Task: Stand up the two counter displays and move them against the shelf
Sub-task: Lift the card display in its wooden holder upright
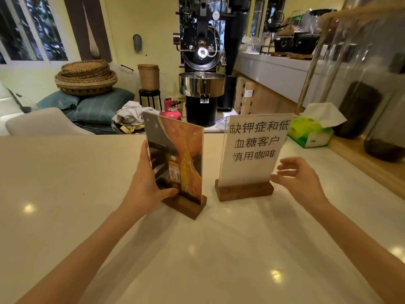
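Bench surface, pale and glossy with ceiling lights mirrored in it, carries two counter displays, both standing upright on dark wooden bases near the middle. Left hand grips the orange display by its left edge, fingers wrapped behind the clear panel and thumb pressed on the lower front just above the base; the panel shows a small bottle against orange and black artwork, and its base sits angled, one corner turned toward the viewer. Just beside it on the right, apart by a narrow gap, stands the text display, a clear panel holding a white sheet printed with three rows of black characters, its base squarer to the viewer. Right hand is open with fingers loosely curled, close to the right edge of that panel, holding nothing; whether the fingertips touch the panel I cannot tell. Both displays stand well apart from the wooden shelf that runs along the bench's right side, where large glass jars with dark contents stand. A green tissue box sits on the bench against the shelf, beyond the text display. Past the far edge of the bench stands a black coffee roaster.
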Demonstrator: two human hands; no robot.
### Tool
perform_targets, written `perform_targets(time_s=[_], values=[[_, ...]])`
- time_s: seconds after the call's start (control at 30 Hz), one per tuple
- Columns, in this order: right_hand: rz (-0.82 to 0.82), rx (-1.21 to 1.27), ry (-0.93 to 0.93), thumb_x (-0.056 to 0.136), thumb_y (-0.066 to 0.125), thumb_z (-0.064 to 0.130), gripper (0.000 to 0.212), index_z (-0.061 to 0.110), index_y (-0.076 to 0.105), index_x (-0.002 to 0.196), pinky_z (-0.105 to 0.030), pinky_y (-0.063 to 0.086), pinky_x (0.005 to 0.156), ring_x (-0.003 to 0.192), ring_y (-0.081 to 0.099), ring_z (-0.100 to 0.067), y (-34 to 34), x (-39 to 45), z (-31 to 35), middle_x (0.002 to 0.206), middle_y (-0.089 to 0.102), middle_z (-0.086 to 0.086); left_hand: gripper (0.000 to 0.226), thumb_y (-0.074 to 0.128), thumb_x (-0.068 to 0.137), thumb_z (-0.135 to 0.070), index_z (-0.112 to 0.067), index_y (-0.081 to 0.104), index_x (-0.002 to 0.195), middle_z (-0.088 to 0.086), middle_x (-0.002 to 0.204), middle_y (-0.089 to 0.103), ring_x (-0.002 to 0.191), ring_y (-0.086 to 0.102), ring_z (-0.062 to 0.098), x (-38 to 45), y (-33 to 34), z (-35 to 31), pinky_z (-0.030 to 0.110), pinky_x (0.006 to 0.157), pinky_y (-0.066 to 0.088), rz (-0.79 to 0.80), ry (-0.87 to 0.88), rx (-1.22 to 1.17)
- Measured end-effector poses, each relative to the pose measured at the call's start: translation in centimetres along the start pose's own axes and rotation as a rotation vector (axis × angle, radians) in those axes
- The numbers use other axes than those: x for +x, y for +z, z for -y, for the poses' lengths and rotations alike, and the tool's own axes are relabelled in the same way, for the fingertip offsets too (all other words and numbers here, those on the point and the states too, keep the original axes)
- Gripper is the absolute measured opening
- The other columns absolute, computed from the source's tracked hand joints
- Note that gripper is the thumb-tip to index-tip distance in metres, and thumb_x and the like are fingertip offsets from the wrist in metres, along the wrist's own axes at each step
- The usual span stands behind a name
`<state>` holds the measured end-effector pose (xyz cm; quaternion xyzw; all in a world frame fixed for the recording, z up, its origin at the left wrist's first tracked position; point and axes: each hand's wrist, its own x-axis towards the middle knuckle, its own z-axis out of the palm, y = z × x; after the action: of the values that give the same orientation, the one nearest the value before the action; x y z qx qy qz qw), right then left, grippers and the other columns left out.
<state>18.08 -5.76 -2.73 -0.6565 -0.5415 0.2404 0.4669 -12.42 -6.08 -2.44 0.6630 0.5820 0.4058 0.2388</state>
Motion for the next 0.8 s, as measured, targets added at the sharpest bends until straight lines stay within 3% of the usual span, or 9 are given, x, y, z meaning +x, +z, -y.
perform_targets(time_s=[0.13, 0.27, 0.43, 0.57, 0.7, 0.8], values=[[0.229, 0.068, 0.005, 0.077, 0.068, 0.008, 0.049, 0.016, 0.048, 0.121, -0.032, 0.047, 0.084, 0.099, 0.057, -0.022, 0.0, 1.2, -0.1, 0.113, 0.055, 0.002, 0.127, 0.080, 0.060, -0.002, -0.027, -0.012, 0.143, 0.006, 0.145, 0.034, 0.129, 0.040, 0.020, -0.5, 0.7, -0.4, 0.037, 0.104, 0.038, -0.009, -0.015, -0.038], [0.300, 0.055, -0.033, 0.075, 0.067, 0.002, 0.048, 0.013, 0.055, 0.120, -0.036, 0.051, 0.087, 0.097, 0.063, -0.026, -0.3, 2.2, -0.2, 0.110, 0.063, -0.004, 0.125, 0.082, 0.059, -0.005, -0.026, -0.007, 0.144, 0.006, 0.145, 0.034, 0.124, 0.040, 0.015, -0.4, 0.8, -0.3, 0.036, 0.104, 0.038, -0.030, -0.018, -0.017], [0.351, 0.100, -0.038, 0.071, 0.068, -0.006, 0.048, 0.016, 0.061, 0.113, -0.012, 0.055, 0.055, 0.083, 0.064, -0.009, -1.4, 2.9, -0.1, 0.093, 0.065, 0.009, 0.127, 0.086, 0.054, -0.013, -0.026, -0.003, 0.143, 0.007, 0.143, 0.036, 0.128, 0.042, 0.023, 0.5, 1.0, 0.6, 0.043, 0.107, 0.039, -0.032, -0.015, 0.071], [0.348, 0.100, -0.034, 0.070, 0.070, -0.006, 0.048, 0.014, 0.062, 0.114, -0.018, 0.058, 0.061, 0.085, 0.065, -0.010, -2.3, 3.3, -0.9, 0.098, 0.067, 0.002, 0.129, 0.085, 0.055, -0.013, -0.028, -0.008, 0.143, 0.007, 0.143, 0.035, 0.129, 0.040, 0.023, 1.5, 1.9, 0.4, 0.042, 0.106, 0.038, -0.012, -0.014, 0.090], [0.331, 0.090, -0.028, 0.069, 0.070, -0.006, 0.048, 0.014, 0.062, 0.112, -0.021, 0.058, 0.063, 0.086, 0.065, -0.011, -3.6, 3.5, -1.7, 0.092, 0.066, 0.010, 0.126, 0.084, 0.057, -0.012, -0.026, -0.007, 0.144, 0.007, 0.145, 0.032, 0.131, 0.038, 0.023, 2.4, 3.3, -0.4, 0.040, 0.106, 0.038, 0.010, 0.001, 0.074], [0.308, 0.081, -0.010, 0.070, 0.070, -0.007, 0.048, 0.013, 0.063, 0.113, -0.028, 0.056, 0.071, 0.090, 0.064, -0.018, -4.8, 3.8, -2.4, 0.095, 0.067, 0.007, 0.126, 0.084, 0.058, -0.012, -0.023, -0.008, 0.144, 0.007, 0.146, 0.030, 0.132, 0.036, 0.023, 3.2, 4.7, -1.0, 0.038, 0.107, 0.036, 0.027, 0.033, 0.076]])
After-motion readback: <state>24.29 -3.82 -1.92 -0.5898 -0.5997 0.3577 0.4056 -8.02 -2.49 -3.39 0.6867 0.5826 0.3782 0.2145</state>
